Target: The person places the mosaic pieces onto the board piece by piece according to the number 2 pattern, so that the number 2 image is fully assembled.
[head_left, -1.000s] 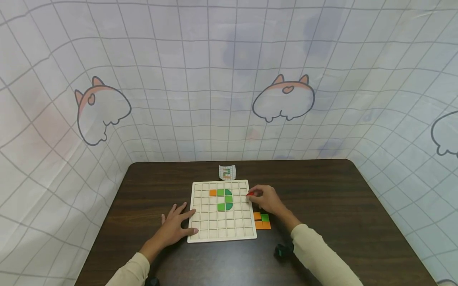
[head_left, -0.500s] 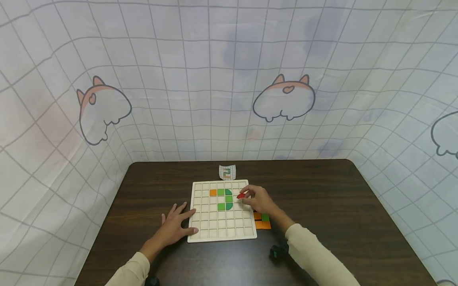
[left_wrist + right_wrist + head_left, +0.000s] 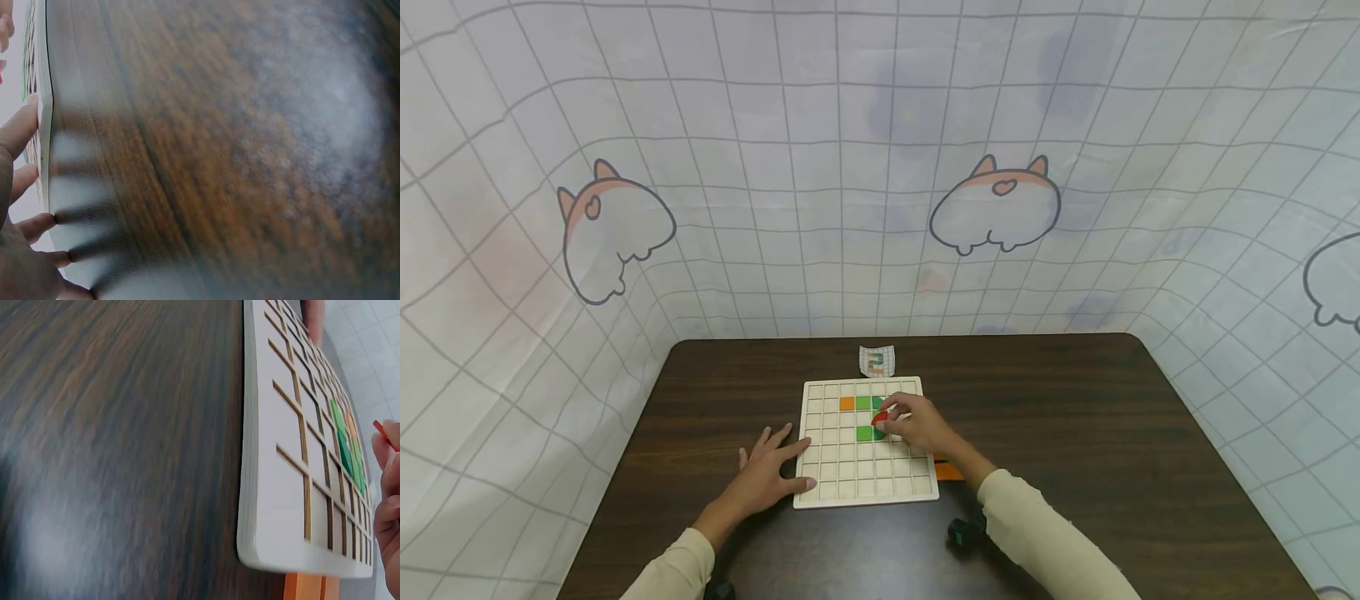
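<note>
A white gridded board (image 3: 850, 475) lies on the table. Near its upper middle sit an orange square tile (image 3: 847, 404), light green square tiles (image 3: 862, 403) and dark green rounded tiles (image 3: 877, 402), partly covered by the right hand. My right hand (image 3: 917, 423) pinches a small red tile (image 3: 379, 427) between thumb and fingers, held over the green tiles; in the right wrist view it is apart from the board. My left hand (image 3: 763, 477) is spread at the board's left edge, thumb and one finger resting on it, the other fingers on the table.
Orange tiles (image 3: 949, 472) lie against the board's right edge, partly behind my right forearm. A small pattern card (image 3: 877, 362) stands behind the board. A dark object (image 3: 964, 533) is beside the right sleeve. Patterned white cloth (image 3: 850, 208) surrounds the dark wooden table (image 3: 730, 375).
My right hand has moved left across the board with the red tile, from its right edge to above the green tiles. The left hand has stayed in place.
</note>
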